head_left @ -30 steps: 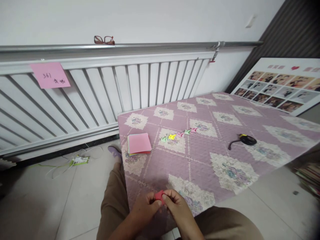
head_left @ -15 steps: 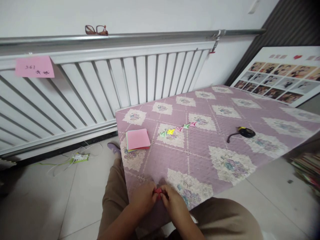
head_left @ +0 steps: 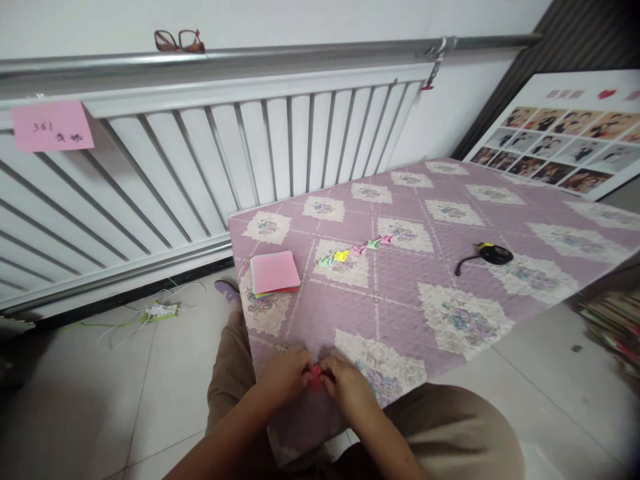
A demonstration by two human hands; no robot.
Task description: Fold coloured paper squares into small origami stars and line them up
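At the near edge of the table, a small piece of folded red paper (head_left: pixel 316 375) is pinched between my two hands. My left hand (head_left: pixel 289 373) grips its left side, and my right hand (head_left: pixel 347 383) grips its right side; the fingers hide much of it. Farther back lies a slanting row of small folded paper pieces: a green one (head_left: pixel 326 261), a yellow one (head_left: pixel 341 256), a pink one (head_left: pixel 357 251), then another green and another pink. Left of that row rests a stack of square coloured paper (head_left: pixel 275 272), pink on top.
A purple floral cloth (head_left: pixel 345 310) covers the table. A black tape measure (head_left: pixel 495 254) lies to the right, and a photo board (head_left: pixel 555 143) leans at the back. Behind the table runs a white radiator (head_left: pixel 300 143). A power strip (head_left: pixel 161 311) sits on the floor at left.
The camera view has shifted slightly, so the background sits higher in the picture. Both hands stay closed on the red paper, with only a small shift of the fingers.
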